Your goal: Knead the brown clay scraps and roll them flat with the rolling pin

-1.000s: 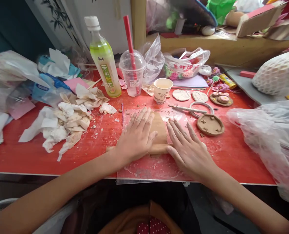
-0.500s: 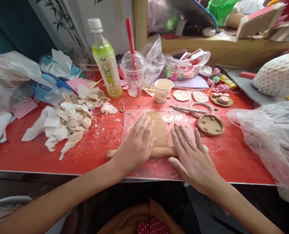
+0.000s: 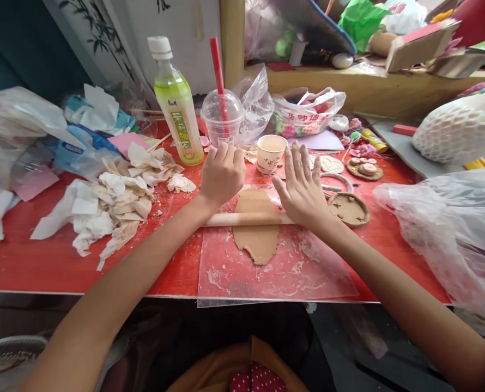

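Observation:
A wooden rolling pin [image 3: 250,219] lies across a flattened sheet of brown clay [image 3: 259,247]. The clay rests on a clear plastic sheet [image 3: 230,283]. My left hand [image 3: 224,174] is over the pin's left part, fingers curled in and nothing seen in them; its wrist crosses the pin. Open, with fingers spread and pointing away, my right hand [image 3: 302,188] bears on the pin's right part with its heel. Its underside is hidden. Just right of it sits a round clay dish [image 3: 350,209] with small marks, and a paper cup [image 3: 271,154] stands behind.
Crumpled tissues [image 3: 115,204] lie at left. Behind stand a green drink bottle [image 3: 177,109] and a plastic cup [image 3: 223,117] with a red straw. Decorated clay discs [image 3: 364,169] are at back right. A clear plastic bag [image 3: 426,234] hangs over the right edge.
Both hands have moved forward, away from me, with the rolling pin. The clay's near end now shows. My left fingers have gone from stretched to curled.

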The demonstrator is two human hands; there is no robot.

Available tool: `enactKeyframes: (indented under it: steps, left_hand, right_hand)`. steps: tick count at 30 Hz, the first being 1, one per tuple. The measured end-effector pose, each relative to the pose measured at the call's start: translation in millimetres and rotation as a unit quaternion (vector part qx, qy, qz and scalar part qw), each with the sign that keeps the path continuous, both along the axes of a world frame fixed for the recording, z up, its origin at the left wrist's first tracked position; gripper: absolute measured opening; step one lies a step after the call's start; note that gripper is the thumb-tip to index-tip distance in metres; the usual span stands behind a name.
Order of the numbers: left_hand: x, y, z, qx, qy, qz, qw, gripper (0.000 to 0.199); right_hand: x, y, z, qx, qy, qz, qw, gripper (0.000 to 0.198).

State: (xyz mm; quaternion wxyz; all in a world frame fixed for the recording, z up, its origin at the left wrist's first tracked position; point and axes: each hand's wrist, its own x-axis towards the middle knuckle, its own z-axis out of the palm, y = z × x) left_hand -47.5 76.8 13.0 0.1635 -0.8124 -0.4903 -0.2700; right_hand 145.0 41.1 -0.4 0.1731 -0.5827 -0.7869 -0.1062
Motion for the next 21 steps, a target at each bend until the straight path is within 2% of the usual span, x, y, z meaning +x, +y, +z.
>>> enactKeyframes:
  steps: [3,5,9,13,16,19,21]
  left_hand:
    - [-0.2,4.8,-0.9,0.007,-0.001,-0.011,1.0,0.033]
    - [-0.2,-4.4,-0.3,0.019,0.0,-0.01,1.0,0.032]
    - [0.3,-42.1,0.1,0.001,0.019,0.02,1.0,0.029]
    - [0.9,-84.7,-3.6,-0.087,0.046,0.04,0.994,0.032]
    - [-0.4,-119.4,-5.9,-0.147,0.057,-0.016,0.987,0.043]
    - [-3.2,-151.9,-7.9,-0.147,0.091,-0.089,0.981,0.057]
    - [-4.8,-162.9,-9.2,-0.127,0.114,-0.117,0.978,0.06]
  right_hand:
    - [1.3,5.2,-2.3,0.014,0.023,0.004,1.0,0.067]
    - [1.7,-4.0,-3.9,0.01,0.011,0.015,1.0,0.068]
    - [2.7,-44.3,-5.3,-0.013,-0.046,0.038,0.998,0.068]
    - [5.5,-90.5,-5.1,-0.023,-0.086,0.07,0.994,0.067]
    - [10.6,-127.2,-7.8,-0.027,-0.097,0.104,0.989,0.075]
    - [18.4,-160.6,-13.3,-0.027,-0.102,0.128,0.986,0.081]
    - [22.9,-171.4,-15.4,-0.027,-0.108,0.149,0.983,0.083]
